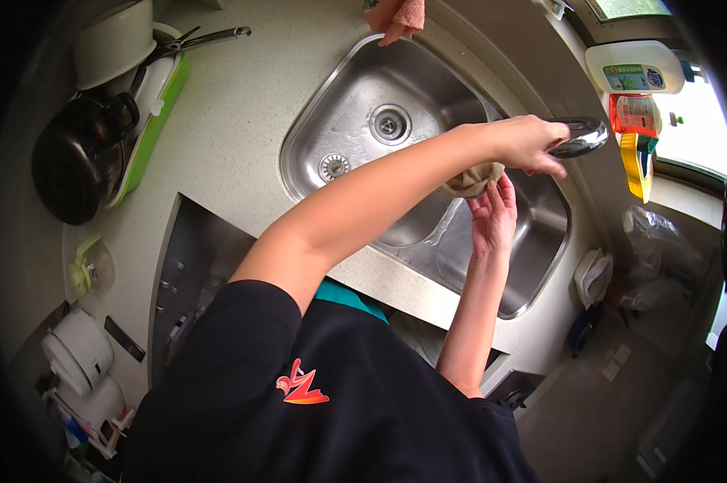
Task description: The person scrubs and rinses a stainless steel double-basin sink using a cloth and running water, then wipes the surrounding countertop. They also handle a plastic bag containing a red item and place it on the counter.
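Observation:
My left hand (535, 145) reaches across the double stainless-steel sink to a chrome faucet (584, 137). Its fingers overlap the near part of the faucet, with the thumb apart below; whether they grip it is unclear. Under my left forearm, the fingertips of my right hand (493, 214) hold a bunched beige cloth (475, 181), partly hidden by that forearm. The cloth is over the divider between the larger basin (418, 78) and the smaller basin (532, 241). A round drain (390, 124) and a strainer (334, 166) show in the larger basin, which has wet patches.
A pink cloth (407, 21) hangs over the sink's far rim. Left on the counter, a green-edged rack (158, 115) bears a black pot (76, 160) and a white pot (115, 45). Soap bottles (635, 67) and a yellow sponge pack (635, 169) line the window ledge. A plastic bag (653, 232) lies right.

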The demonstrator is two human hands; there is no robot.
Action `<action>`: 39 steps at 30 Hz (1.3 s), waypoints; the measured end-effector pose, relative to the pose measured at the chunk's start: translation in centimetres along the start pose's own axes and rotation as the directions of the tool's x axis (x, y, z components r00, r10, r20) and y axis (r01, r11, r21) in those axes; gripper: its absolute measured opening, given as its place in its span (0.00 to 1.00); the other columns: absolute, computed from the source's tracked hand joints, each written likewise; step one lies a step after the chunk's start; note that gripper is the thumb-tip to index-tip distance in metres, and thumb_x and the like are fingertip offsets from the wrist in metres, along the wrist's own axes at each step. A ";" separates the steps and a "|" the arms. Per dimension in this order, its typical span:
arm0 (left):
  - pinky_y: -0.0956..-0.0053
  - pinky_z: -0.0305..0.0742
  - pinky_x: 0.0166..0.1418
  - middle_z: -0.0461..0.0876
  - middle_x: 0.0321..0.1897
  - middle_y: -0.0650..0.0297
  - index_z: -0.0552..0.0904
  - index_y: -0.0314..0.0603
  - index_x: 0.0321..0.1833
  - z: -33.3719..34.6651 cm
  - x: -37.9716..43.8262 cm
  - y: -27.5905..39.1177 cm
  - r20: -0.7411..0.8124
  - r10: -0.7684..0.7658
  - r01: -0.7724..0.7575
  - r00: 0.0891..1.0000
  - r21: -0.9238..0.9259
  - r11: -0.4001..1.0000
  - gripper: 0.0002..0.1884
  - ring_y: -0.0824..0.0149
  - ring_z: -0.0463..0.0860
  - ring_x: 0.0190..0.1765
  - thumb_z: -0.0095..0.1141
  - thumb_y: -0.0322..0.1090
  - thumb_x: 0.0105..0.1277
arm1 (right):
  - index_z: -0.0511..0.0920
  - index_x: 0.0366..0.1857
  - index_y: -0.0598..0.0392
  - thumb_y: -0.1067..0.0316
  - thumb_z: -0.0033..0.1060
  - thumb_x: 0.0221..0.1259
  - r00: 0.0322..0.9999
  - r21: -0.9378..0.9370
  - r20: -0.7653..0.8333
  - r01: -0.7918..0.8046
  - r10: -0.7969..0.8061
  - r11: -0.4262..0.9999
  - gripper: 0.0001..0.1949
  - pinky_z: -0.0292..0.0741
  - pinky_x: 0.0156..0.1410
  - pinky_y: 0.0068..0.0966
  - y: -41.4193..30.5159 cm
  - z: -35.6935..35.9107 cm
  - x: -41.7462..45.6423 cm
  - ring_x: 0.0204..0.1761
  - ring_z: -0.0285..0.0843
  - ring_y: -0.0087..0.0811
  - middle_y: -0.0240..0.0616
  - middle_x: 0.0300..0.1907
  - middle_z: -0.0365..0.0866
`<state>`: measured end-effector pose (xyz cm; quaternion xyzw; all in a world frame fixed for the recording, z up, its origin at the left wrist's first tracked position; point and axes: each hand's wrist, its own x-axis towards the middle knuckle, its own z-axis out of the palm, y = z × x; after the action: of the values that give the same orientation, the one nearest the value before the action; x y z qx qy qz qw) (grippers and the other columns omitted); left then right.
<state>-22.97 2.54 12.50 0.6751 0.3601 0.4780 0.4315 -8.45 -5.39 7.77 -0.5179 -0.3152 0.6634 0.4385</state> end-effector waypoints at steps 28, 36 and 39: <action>0.66 0.78 0.37 0.80 0.33 0.61 0.77 0.43 0.45 6.0 -9.9 -15.9 0.238 -0.840 0.190 0.487 -0.968 -0.164 0.27 0.64 0.81 0.33 0.62 0.61 0.60 | 0.74 0.49 0.60 0.59 0.61 0.65 0.911 -0.764 0.039 0.292 -0.410 0.576 0.17 0.72 0.56 0.35 7.5 5.6 1.7 0.48 0.78 0.44 0.50 0.47 0.80; 0.68 0.77 0.43 0.81 0.36 0.58 0.78 0.38 0.41 6.3 -11.8 -13.8 0.006 -0.905 0.437 0.425 -0.877 0.199 0.16 0.65 0.81 0.39 0.43 0.45 0.72 | 0.79 0.43 0.57 0.54 0.54 0.68 0.905 -0.949 -0.113 0.024 -0.410 0.316 0.15 0.76 0.46 0.39 8.9 4.1 5.8 0.38 0.82 0.51 0.52 0.34 0.84; 0.72 0.76 0.51 0.79 0.45 0.56 0.73 0.35 0.51 6.2 -11.8 -12.4 -0.092 -0.896 0.586 0.435 -0.726 0.359 0.16 0.67 0.80 0.47 0.51 0.41 0.71 | 0.82 0.43 0.60 0.53 0.54 0.68 0.945 -0.703 -0.248 -0.025 -0.212 0.710 0.19 0.75 0.49 0.37 10.4 -1.2 9.0 0.43 0.84 0.47 0.52 0.37 0.85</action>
<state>-21.34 -5.01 -3.99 0.1082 0.5576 0.4523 0.6876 -10.66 -1.58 -5.35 -0.7254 -0.4950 0.3818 0.2880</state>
